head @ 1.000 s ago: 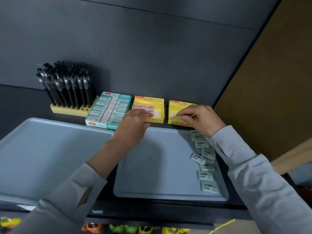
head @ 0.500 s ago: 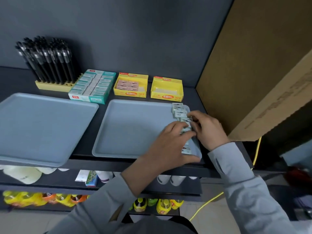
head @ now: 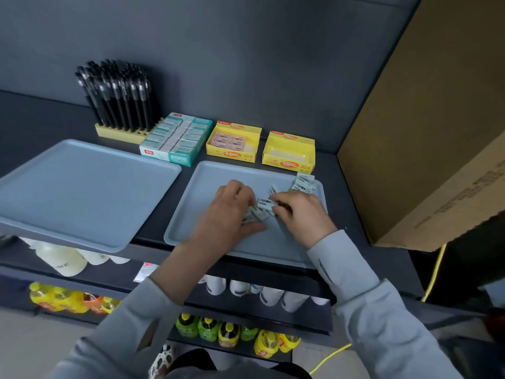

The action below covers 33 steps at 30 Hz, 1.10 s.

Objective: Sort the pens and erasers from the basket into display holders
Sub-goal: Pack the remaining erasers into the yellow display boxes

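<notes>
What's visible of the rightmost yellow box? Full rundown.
Open-topped yellow cardboard display box, red oval label and "30" printed on its front. Inside looks pale; contents unclear. It stands upright on the dark shelf, behind the right tray, beside but apart from the other yellow box. Only the shelf touches it.

This is a shop. A dark tiered shelving unit carries stock in retail packaging. Along the top shelf's back edge, black pens stand in a yellow slotted holder beside a teal eraser carton and two yellow printed eraser cartons. The lower shelves hold rows of white bottles and drink bottles, with a small printed label on one shelf edge. A cardboard shipping carton sits at the right edge.
</notes>
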Tool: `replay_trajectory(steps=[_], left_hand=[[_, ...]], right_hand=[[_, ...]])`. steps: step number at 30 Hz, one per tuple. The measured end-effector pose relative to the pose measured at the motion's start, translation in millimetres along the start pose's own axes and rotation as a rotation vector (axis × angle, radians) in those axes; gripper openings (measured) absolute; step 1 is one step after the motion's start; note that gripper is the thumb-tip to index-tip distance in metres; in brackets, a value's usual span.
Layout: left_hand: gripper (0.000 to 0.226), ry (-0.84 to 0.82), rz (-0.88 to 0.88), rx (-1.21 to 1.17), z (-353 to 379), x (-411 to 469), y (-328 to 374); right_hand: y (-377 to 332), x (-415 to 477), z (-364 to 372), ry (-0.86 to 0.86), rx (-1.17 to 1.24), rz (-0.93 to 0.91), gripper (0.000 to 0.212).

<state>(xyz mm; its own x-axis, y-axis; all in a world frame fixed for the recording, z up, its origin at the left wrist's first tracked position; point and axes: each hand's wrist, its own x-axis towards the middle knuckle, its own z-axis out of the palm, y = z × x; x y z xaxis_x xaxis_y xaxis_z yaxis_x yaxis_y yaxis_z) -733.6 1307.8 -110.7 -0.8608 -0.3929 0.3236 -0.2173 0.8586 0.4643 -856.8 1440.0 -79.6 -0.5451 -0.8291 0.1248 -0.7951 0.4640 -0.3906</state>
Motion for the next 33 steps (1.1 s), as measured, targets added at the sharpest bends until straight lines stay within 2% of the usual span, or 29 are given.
replay_trajectory(steps=[4,7,9,12,15,19,26,28,30,33], left_hand=[[0.093,-0.037,0.024,0.121,4,9,-4],[0.104,-0.162,0.011,0.252,3,17,3],[0.098,-0.159,0.013,0.308,5,23,4],[0.072,-0.093,0.018,0.335,8,26,1],[0.055,-0.024,0.036,0.316,10,25,-2],[0.041,-0.028,0.035,0.350,6,26,-1],[0.028,0.026,-0.036,0.352,2,31,-1],[0.025,0.074,-0.092,0.305,-4,35,-2],[0.029,0.056,-0.180,0.303,-6,39,-5],[0.032,0.145,-0.250,0.094,-9,44,-10]], right_hand=[[-6,11,-3,0.015,0.022,-0.009,0.018],[-7,18,-6,0.104,0.004,0.000,0.023],[-9,24,-7,0.059,-0.081,0.016,0.025],[-12,31,-9,-0.034,-0.205,-0.001,0.022],[-17,33,-9,-0.013,-0.108,0.015,0.027],[-15,38,-5,-0.002,-0.030,0.110,0.029],[-11,50,-2,-0.048,-0.067,0.165,0.030],[-10,49,-7,-0.069,-0.068,0.142,0.031],[-11,47,-10,-0.139,-0.103,0.091,0.032],[-13,47,-3,-0.197,-0.135,0.055,0.029]])
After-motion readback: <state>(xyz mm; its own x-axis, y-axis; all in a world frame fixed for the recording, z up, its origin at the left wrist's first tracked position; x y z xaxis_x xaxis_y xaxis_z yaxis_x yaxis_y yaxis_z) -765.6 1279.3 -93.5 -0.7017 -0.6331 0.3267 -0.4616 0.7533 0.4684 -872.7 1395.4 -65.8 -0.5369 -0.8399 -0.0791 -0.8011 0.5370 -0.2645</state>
